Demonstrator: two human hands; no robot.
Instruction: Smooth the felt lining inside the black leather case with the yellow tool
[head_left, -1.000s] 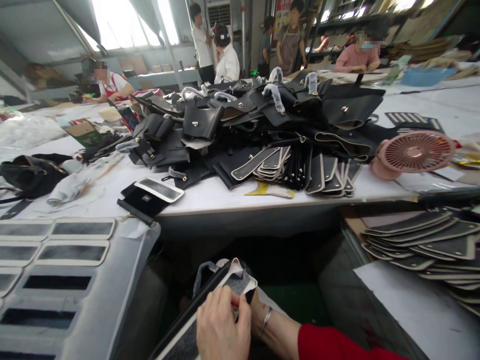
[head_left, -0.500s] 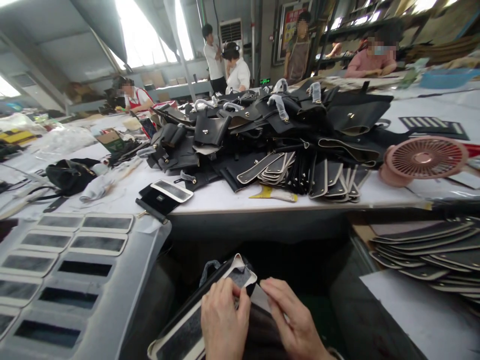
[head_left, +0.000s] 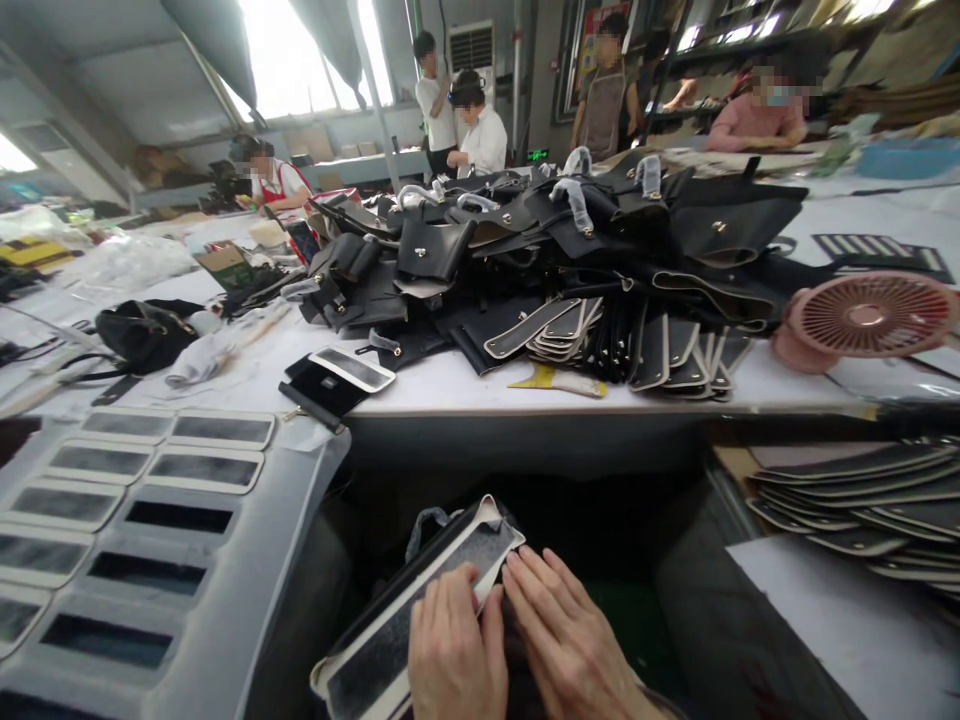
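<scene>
A grey, cream-edged panel (head_left: pixel 420 620) is being pressed flat low in front of the bench (head_left: pixel 450 385), left hand (head_left: pixel 456 655) laid open on it and right hand (head_left: pixel 566 640) spread flat beside it, nothing gripped. Looks like the smoothing-down step; firm, even pressure along the edge is probably needed next.

— We lose both wrists at the bottom edge; only the left hand (head_left: pixel 454 655) and right hand (head_left: pixel 566 645) show, and our palms cover the near half of the cream-edged panel (head_left: pixel 420 600).

— And beneath it?

— Too dark to tell. At the worktop's far edge, the heap of black pieces (head_left: pixel 570 260) buries its own lower layers.
</scene>
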